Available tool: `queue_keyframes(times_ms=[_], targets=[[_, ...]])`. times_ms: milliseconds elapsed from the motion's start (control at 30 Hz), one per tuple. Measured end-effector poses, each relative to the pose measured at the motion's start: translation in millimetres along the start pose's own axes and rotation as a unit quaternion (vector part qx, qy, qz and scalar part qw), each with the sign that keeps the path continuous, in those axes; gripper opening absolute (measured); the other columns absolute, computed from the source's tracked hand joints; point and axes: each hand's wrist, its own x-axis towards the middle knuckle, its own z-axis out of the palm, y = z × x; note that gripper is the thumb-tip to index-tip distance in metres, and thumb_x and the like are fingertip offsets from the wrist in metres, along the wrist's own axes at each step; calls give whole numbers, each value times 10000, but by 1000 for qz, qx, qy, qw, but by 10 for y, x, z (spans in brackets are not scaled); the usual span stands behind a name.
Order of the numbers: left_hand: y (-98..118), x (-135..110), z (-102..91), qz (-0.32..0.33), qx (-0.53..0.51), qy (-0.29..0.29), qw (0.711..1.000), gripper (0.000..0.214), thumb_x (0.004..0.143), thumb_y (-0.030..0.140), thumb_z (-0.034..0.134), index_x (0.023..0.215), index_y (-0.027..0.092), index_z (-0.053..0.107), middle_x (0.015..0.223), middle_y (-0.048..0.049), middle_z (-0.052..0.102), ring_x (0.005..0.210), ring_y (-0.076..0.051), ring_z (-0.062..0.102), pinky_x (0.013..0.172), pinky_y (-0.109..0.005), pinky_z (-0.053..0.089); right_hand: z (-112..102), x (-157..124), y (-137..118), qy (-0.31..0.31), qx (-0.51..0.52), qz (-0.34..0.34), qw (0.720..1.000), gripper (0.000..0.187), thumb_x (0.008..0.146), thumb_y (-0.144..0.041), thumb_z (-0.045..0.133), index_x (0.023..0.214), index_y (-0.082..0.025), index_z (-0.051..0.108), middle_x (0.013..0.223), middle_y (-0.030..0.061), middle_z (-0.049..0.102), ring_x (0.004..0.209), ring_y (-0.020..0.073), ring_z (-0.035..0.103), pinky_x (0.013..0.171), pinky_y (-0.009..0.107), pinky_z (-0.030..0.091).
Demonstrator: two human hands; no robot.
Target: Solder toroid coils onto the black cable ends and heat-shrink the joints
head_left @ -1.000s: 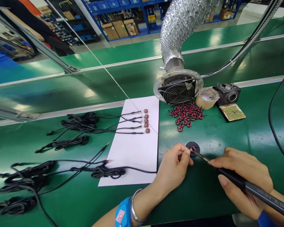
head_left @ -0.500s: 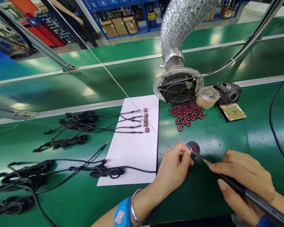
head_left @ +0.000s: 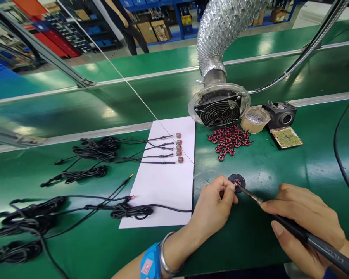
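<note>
In my right hand [head_left: 311, 224] is a black soldering iron [head_left: 296, 228], held like a pen. Its tip reaches a small red-and-black wound ring core [head_left: 237, 182] sitting on a round black disc [head_left: 241, 189]. My left hand [head_left: 216, 203] is pinched close beside the disc's left edge. A thin solder wire [head_left: 139, 97] slants down from the upper left to these fingers, which appear to grip its end; the fingertips hide the exact hold. A blue wrist strap [head_left: 151, 261] and a metal bangle are on my left arm.
A fume extractor [head_left: 219, 108] hangs over a pile of ring cores [head_left: 229, 140]. Right of it stand a tape roll [head_left: 255, 120] and an iron stand with sponge [head_left: 286, 137]. Coiled black cables [head_left: 130, 210] and several cabled cores lie on and around white paper [head_left: 159, 182]. A person [head_left: 125, 23] is behind.
The soldering iron and my right hand have shifted slightly right, drawing the tip a little away from my left fingertips. My left hand stays put. The person behind has moved right.
</note>
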Motion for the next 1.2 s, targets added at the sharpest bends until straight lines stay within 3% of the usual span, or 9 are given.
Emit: queue_keyframes(times_ms=[333, 633, 867, 1200], targets=[[-8, 10, 5, 5, 9, 3, 1000, 232, 959, 344, 443, 805, 213, 557, 688, 22, 681, 499, -99, 485, 482, -212, 337, 77, -43, 58, -10, -8, -49, 999, 259, 737, -66, 500, 946, -129, 641, 659, 54, 587, 531, 174, 555, 479, 331, 413], [-14, 8, 5, -7, 9, 5, 1000, 236, 956, 361, 443, 807, 219, 558, 681, 22, 681, 475, -100, 462, 455, -211, 309, -54, -28, -67, -17, -51, -11, 998, 274, 757, -59, 504, 975, -173, 623, 678, 45, 612, 616, 208, 627, 564, 356, 489], [-18, 6, 4, -8, 6, 2, 1000, 241, 957, 366, 444, 808, 213, 557, 682, 17, 678, 478, -99, 460, 455, -211, 305, -16, -32, -22, -19, -52, -1, 998, 254, 767, -68, 495, 956, -183, 619, 681, 38, 618, 605, 207, 630, 568, 364, 499], [3, 9, -4, -8, 5, 1, 1000, 240, 957, 358, 445, 804, 207, 553, 680, 11, 676, 479, -100, 468, 460, -213, 307, 18, -16, -8, -31, -34, -39, 998, 251, 761, -71, 498, 956, -158, 630, 660, 38, 604, 558, 185, 590, 518, 344, 481]])
